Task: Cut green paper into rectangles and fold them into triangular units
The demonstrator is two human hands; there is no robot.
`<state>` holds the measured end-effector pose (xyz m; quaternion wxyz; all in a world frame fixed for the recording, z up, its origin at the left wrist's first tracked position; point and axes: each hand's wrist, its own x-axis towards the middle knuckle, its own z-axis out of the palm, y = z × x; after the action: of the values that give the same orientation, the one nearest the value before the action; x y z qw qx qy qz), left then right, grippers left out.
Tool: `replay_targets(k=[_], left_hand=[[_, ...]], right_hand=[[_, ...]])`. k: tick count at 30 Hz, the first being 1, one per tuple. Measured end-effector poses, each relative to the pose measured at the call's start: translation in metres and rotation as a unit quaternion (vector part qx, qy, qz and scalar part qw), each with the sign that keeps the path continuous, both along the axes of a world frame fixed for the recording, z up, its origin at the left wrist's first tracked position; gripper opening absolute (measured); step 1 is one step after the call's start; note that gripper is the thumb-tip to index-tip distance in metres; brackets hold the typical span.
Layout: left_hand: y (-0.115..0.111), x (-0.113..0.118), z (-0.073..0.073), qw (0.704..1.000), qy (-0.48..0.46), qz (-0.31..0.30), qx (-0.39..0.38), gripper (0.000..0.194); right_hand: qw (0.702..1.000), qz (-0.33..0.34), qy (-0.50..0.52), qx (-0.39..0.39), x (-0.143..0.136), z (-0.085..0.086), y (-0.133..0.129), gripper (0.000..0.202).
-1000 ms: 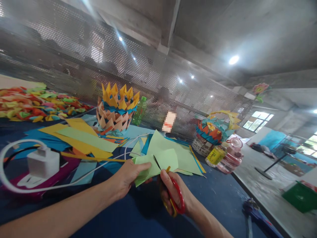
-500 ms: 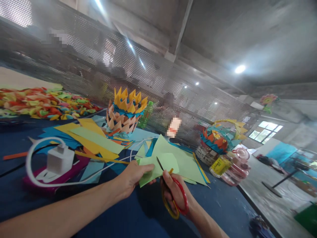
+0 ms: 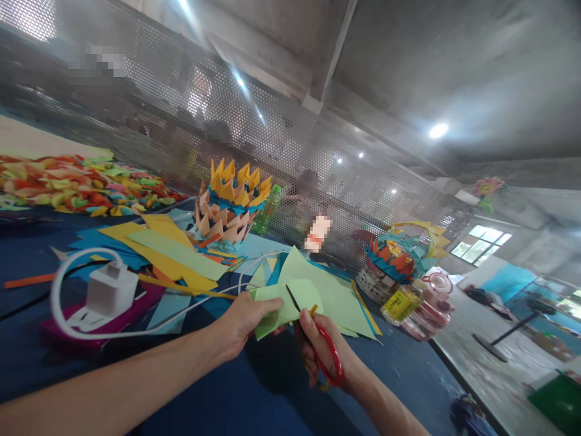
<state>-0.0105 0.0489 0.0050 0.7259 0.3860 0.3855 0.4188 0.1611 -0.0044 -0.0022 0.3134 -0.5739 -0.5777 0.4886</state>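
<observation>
My left hand (image 3: 247, 318) pinches a light green sheet of paper (image 3: 272, 310) between thumb and fingers. In my right hand (image 3: 318, 339) is a pair of scissors (image 3: 334, 357) with red and yellow handles. One dark blade lies across the top of the green paper; the other blade is hidden beneath it. The scissor handles look closer together now. Just behind the hands lie larger green paper sheets (image 3: 345, 300) on the blue table (image 3: 218, 387).
Left of my hands, a white charger (image 3: 111, 290) sits in a purple power strip (image 3: 75, 342). Behind are a folded-paper basket (image 3: 231, 206) and a pile of folded paper pieces (image 3: 68, 184). To the right stand another paper basket (image 3: 385, 266), a yellow-labelled bottle (image 3: 402, 303) and a pink jug (image 3: 431, 315).
The scissor handles have drawn together in my right hand, with the blade still across the green paper. My left hand keeps its hold almost unmoved. The view has shifted slightly.
</observation>
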Motion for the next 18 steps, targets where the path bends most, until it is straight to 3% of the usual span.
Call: replay_targets(k=[18], left_hand=[[0.001, 0.001, 0.001, 1.000, 0.009, -0.003, -0.022, 0.004]], right_hand=[[0.998, -0.001, -0.050, 0.037, -0.008, 0.009, 0.005, 0.072]])
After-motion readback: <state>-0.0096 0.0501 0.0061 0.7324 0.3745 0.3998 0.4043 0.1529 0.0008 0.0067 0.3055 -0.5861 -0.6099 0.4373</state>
